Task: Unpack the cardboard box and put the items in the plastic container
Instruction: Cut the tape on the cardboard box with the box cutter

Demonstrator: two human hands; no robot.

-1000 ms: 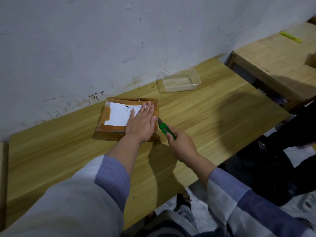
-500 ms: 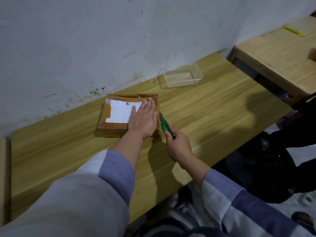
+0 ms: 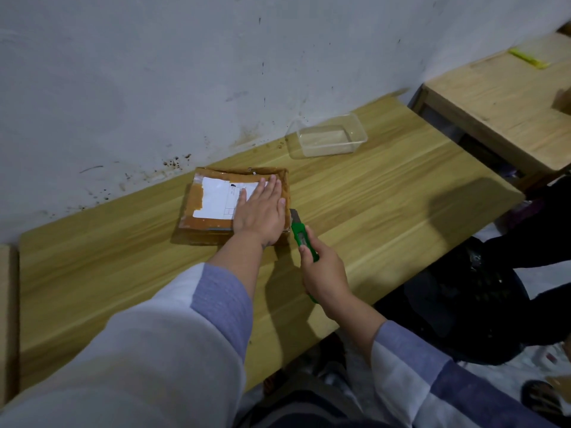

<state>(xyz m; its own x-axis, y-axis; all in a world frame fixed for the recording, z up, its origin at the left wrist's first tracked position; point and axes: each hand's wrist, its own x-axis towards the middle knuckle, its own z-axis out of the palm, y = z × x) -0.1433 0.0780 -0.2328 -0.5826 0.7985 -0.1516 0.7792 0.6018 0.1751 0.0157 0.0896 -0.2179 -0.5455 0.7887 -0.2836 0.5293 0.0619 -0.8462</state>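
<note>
left hand (image 3: pixel 260 214) flat on cardboard box (image 3: pixel 213 230), right hand (image 3: pixel 324 274) gripping cutter (image 3: pixel 300 234)

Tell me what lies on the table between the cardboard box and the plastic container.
Nothing visible. Only bare wooden table separates the cardboard box from the plastic container. The left hand presses flat on the box; the right hand grips a green cutter at its right edge.

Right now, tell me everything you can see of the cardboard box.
The cardboard box is flat, brown and wrapped in glossy tape, with a white label on top. It lies closed on the wooden table near the wall. The left hand presses flat on its lid; the right hand holds a green knife at its right edge.
</note>
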